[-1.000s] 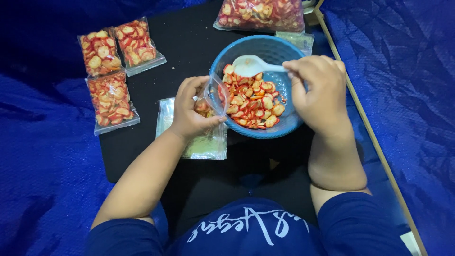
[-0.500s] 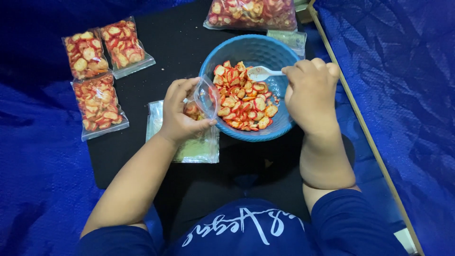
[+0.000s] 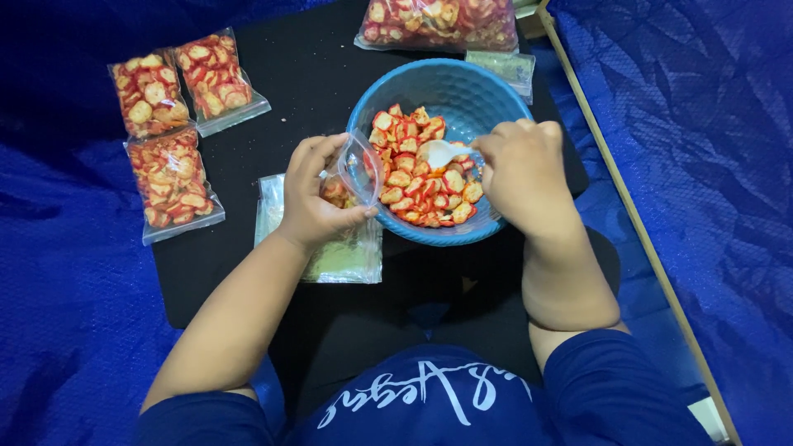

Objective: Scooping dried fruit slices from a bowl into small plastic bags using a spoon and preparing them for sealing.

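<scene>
A blue bowl [image 3: 487, 91] holds red and yellow round chips [image 3: 417, 177] on the black table. My right hand [image 3: 524, 173] grips a white spoon [image 3: 440, 152] whose scoop rests among the chips. At the bowl's left rim, my left hand [image 3: 312, 198] holds a small clear plastic bag [image 3: 357, 169] with its mouth open toward the bowl and a few chips inside. Under my left hand lies a stack of empty clear bags [image 3: 343, 258].
Three filled chip bags [image 3: 169, 177] lie at the table's left. A large bag of chips [image 3: 438, 23] sits behind the bowl, a small clear packet [image 3: 504, 66] beside it. Blue tarp [image 3: 702, 124] surrounds the black table [image 3: 297, 99]; a wooden strip [image 3: 615, 194] runs along the right.
My right hand has brought the spoon down from the bowl's far side into the chips. My left hand keeps the small bag at the rim.
</scene>
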